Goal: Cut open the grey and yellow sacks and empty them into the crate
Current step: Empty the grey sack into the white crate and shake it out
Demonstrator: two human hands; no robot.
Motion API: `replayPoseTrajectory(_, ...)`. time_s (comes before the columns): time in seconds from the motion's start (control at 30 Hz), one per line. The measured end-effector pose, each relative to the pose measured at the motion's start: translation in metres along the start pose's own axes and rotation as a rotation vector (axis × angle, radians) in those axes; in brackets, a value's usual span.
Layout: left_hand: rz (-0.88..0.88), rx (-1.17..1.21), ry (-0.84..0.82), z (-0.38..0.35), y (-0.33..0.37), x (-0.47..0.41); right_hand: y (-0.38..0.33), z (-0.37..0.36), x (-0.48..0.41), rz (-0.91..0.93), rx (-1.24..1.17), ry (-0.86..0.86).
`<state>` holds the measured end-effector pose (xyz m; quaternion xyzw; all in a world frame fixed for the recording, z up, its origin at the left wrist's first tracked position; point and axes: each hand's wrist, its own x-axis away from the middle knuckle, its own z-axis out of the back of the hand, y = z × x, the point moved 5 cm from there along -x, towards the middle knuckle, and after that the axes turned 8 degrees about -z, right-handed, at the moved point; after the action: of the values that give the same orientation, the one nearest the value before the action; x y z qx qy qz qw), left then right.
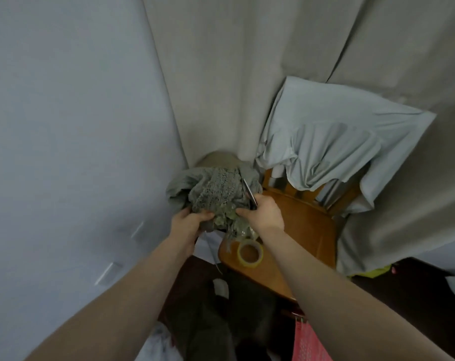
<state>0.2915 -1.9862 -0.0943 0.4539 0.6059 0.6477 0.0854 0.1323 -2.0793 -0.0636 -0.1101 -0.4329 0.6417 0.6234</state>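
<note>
A grey sack (216, 188) of woven mesh and bunched cloth is held up in front of me, above the left edge of a wooden chair. My left hand (187, 225) grips its lower left part. My right hand (263, 214) holds a pair of dark scissors (248, 195), blades pointing up along the sack's right side, while its fingers also pinch the sack's crumpled lower end. Frayed threads hang from the bottom of the sack. No yellow sack and no crate can be made out.
A wooden chair (307, 230) stands to the right, a pale grey cloth (325, 142) draped over its back and a roll of yellow tape (250, 252) on its seat. Beige curtains hang behind, a pale wall to the left. Dark floor with pink mesh (307, 345) lies below.
</note>
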Motion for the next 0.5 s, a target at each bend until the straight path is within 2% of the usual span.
replayPoseTrajectory(0.2, 0.166, 0.127, -0.125, -0.047, 0.005, -0.123, -0.027, -0.006, -0.126, -0.077, 0.138, 0.097)
replayPoseTrajectory(0.3, 0.145, 0.157, -0.213, -0.062, 0.01, -0.178, -0.034, -0.02, -0.184, -0.119, 0.135, 0.079)
replayPoseTrajectory(0.37, 0.084, 0.103, -0.224, -0.067, 0.011, -0.213, -0.036, -0.028, -0.221, -0.151, 0.076, 0.06)
replayPoseTrajectory(0.5, -0.041, -0.184, -0.291, -0.079, 0.01, -0.272, -0.037, -0.043, -0.28, -0.206, -0.119, 0.05)
